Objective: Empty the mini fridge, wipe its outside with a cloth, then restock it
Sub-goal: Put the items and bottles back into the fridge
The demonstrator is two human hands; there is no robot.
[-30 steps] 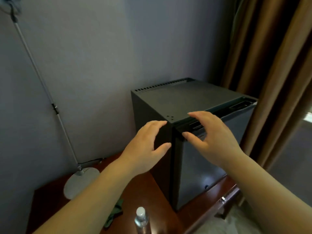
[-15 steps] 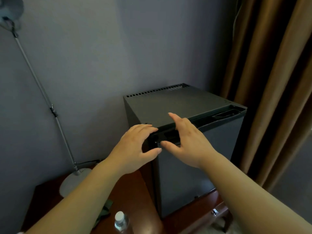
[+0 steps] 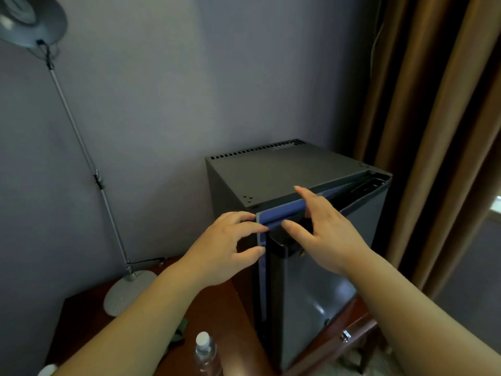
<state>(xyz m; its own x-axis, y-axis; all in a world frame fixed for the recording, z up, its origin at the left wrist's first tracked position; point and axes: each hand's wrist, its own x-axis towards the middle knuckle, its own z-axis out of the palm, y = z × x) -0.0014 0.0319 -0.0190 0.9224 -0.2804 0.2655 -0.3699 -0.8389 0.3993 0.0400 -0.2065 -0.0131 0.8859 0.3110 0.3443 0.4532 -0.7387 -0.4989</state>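
A dark grey mini fridge [image 3: 284,175] stands on a brown wooden table [image 3: 222,308] against the wall. Its door [image 3: 320,289] is cracked open at the left, and a blue seal [image 3: 282,211] shows along the top and left edge. My right hand [image 3: 325,232] grips the door's top left corner, fingers over the edge and thumb under it. My left hand [image 3: 225,248] rests with spread fingers against the fridge's left front corner, fingertips touching the seal. The inside of the fridge is hidden.
A clear water bottle [image 3: 204,354] with a white cap stands on the table near the front, with a dark green cloth [image 3: 180,332] just left of it. A grey desk lamp [image 3: 127,291] stands at the left. Brown curtains [image 3: 433,131] hang right of the fridge.
My right hand has taken hold of the door's top corner and pulled it slightly open, exposing the blue seal. My left hand has pressed against the fridge's corner.
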